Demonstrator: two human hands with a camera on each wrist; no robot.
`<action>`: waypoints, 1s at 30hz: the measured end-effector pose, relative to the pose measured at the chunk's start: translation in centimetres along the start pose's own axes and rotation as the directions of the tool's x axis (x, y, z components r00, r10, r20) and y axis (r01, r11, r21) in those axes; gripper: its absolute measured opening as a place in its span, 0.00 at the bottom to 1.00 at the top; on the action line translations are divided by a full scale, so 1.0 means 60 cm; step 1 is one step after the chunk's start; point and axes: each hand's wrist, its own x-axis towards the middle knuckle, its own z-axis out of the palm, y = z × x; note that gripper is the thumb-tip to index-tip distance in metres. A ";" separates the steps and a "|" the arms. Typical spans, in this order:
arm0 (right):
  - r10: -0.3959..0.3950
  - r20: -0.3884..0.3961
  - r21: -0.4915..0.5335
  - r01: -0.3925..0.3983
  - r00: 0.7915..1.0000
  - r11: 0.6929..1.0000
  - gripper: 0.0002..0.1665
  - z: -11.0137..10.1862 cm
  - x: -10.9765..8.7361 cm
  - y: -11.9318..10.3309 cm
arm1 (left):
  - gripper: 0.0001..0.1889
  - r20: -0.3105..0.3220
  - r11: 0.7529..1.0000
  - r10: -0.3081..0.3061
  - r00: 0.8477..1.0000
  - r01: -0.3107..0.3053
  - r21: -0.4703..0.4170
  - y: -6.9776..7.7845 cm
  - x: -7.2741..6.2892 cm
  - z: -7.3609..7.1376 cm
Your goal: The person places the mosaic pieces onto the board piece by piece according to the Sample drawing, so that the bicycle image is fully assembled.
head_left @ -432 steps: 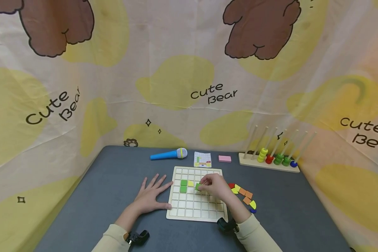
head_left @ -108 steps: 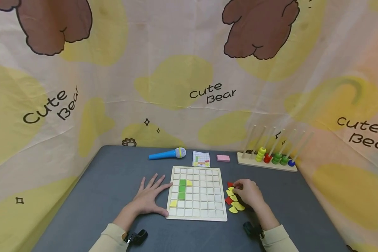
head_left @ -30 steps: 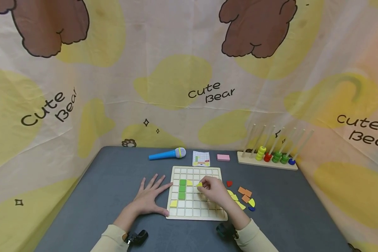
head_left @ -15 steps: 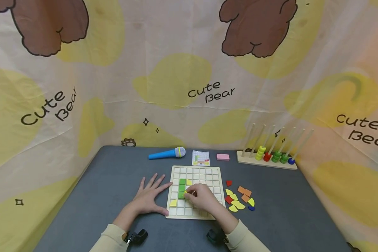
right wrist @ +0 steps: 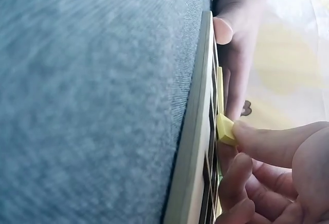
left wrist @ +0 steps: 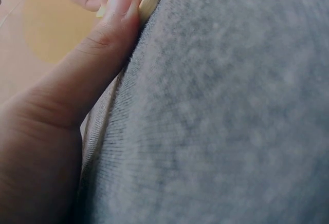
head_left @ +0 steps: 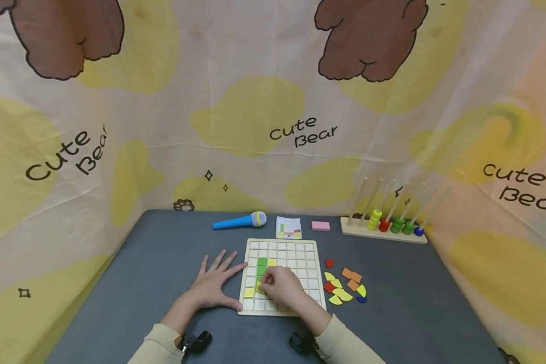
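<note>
The left hand (head_left: 211, 287), spread wide, touches the grid board (head_left: 298, 255) at lower centre. The right hand (head_left: 283, 286) pinches a yellow tile (right wrist: 225, 130): lower it level, edges squared.

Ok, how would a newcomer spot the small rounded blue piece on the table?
On the dark grey table, find the pale wooden grid board. To its right lie red, yellow and orange pieces. The small rounded blue piece sits at their lower right, the only blue one.
</note>
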 end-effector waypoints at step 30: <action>0.010 0.043 -0.048 -0.008 0.999 0.999 0.07 -0.031 -0.012 -0.002 | 0.60 -0.024 1.000 0.012 1.000 -0.012 -0.009 -0.002 -0.001 0.004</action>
